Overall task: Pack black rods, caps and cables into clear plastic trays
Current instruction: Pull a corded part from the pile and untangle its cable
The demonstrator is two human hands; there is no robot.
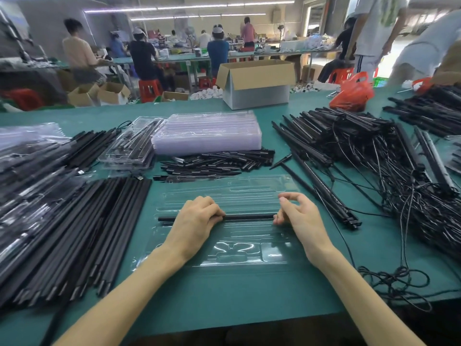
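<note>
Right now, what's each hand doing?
Left hand: fingers curled over the black rod in the clear tray.
Right hand: curled fingers hold the rod's right end.

black rod point(249, 217) in clear tray point(249, 188)

Black rod point(249, 217) lies crosswise in clear tray point(232, 187)
</note>
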